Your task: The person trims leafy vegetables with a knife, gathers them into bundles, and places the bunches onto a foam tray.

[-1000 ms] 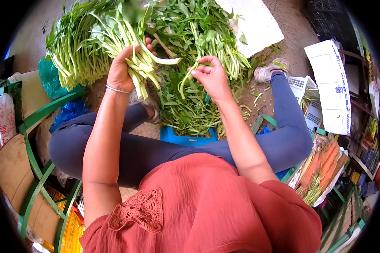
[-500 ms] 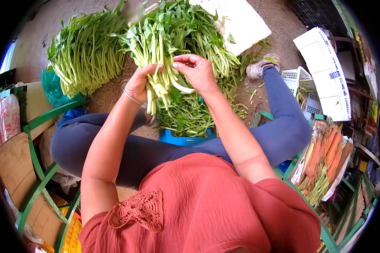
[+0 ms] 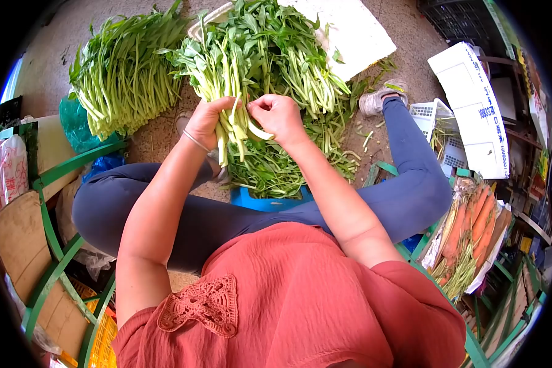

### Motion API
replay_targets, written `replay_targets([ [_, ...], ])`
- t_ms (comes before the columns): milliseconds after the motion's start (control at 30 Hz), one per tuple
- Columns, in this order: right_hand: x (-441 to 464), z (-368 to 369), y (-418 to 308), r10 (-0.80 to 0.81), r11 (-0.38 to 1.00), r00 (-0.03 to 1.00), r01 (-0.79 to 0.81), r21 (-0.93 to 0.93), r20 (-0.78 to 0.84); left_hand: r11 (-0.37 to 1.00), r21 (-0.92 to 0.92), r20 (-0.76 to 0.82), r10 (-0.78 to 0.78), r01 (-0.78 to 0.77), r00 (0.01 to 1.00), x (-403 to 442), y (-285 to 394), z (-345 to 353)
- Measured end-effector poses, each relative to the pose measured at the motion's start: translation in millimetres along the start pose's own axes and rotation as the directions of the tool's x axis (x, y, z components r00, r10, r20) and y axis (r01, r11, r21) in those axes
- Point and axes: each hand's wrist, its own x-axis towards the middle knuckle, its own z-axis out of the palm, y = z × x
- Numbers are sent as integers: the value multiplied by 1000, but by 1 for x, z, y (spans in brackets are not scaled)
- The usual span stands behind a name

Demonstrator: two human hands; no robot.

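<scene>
My left hand (image 3: 206,122) is wrapped round a bunch of leafy green stems (image 3: 229,80), leaves pointing away and cut ends toward me. Just right of the bunch, my right hand (image 3: 277,120) has thumb and fingers pinched together beside the stems; what they hold, if anything, is too small to make out. Behind and right of the bunch lies a larger heap of greens (image 3: 300,55). Loose leaves and stems (image 3: 270,168) lie below the hands, over a blue container (image 3: 264,202). Another pile of greens (image 3: 122,80) rests at the upper left.
A white board (image 3: 356,37) lies behind the heap. To the right are a white basket (image 3: 424,116), a white printed box (image 3: 475,104) and carrots (image 3: 472,227). A teal plastic bag (image 3: 80,126) and green metal frame (image 3: 50,227) are at the left.
The held bunch has moved right from the left pile to between my hands. My right hand has come in beside it, and the thin stem it held earlier no longer shows.
</scene>
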Motion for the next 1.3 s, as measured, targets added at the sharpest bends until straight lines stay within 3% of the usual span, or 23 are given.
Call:
replay_targets([
  [33,-2,0,-3,-66,986,997,58,-159,-44,1000,1,0,-2,2,1000,1,0,0],
  [100,-3,1,4,-85,977,989,59,-203,-124,999,48,-33,-12,14,999,3,0,-1],
  [167,-1,-2,16,-68,997,998,68,-23,-18,997,71,-51,-20,23,998,2,1,-1],
  [200,-2,0,16,5,962,999,-16,271,42,995,93,-68,-26,32,997,2,2,0],
  [300,-3,4,15,81,878,994,-108,467,78,996,75,-21,-38,39,999,3,0,0],
  [367,-1,2,14,90,909,991,-122,399,97,996,82,-25,-28,30,999,6,-1,-2],
  [433,0,1,13,164,831,974,-221,510,154,996,90,-26,-21,23,999,7,-2,-2],
  [567,-1,6,12,186,836,975,-224,501,125,998,60,-40,1,2,999,9,-5,-6],
  [633,-6,7,16,83,906,996,-94,413,45,997,75,-44,4,-1,999,10,-4,-8],
  [667,-11,2,18,-12,970,999,19,244,-30,998,61,-120,34,-27,992,11,-3,-8],
  [700,-16,1,25,-13,969,999,20,244,-32,997,48,-193,61,-53,979,13,-1,-8],
  [767,-26,-2,49,71,992,996,-77,-95,-61,998,-56,-118,-15,8,993,12,12,-17],
  [800,-31,-4,64,72,992,996,-78,-98,-60,993,-116,-53,-35,28,998,12,16,-21],
  [867,-39,-9,87,438,824,859,-268,-499,263,973,-216,24,-75,79,997,10,18,-19],
  [900,-41,-10,85,438,825,861,-272,-494,258,971,-234,17,-36,39,999,6,17,-20],
  [967,-41,-11,81,613,582,734,-170,-796,291,966,-251,120,-26,56,992,7,17,-26],
  [1000,-35,-12,71,583,652,763,-234,-721,280,967,-244,147,-38,74,988,5,18,-26],
  [1033,-33,-9,73,360,828,911,-212,-520,202,967,-244,145,-44,79,988,3,17,-25],
  [1067,-28,-4,70,56,910,997,-30,-413,52,969,-233,162,-45,83,986,1,15,-23],
  [1133,-8,3,49,-197,973,979,189,-128,-53,966,-242,178,-48,91,983,-1,14,-16],
  [1167,3,7,45,-235,960,971,226,-167,-35,967,-239,181,-50,93,982,0,14,-16],
  [1233,15,15,29,-191,980,979,194,45,-71,961,-216,316,-99,173,944,-3,15,-13],
  [1300,21,18,18,-172,984,981,176,29,-93,969,-201,264,-86,142,961,-6,17,-8],
])
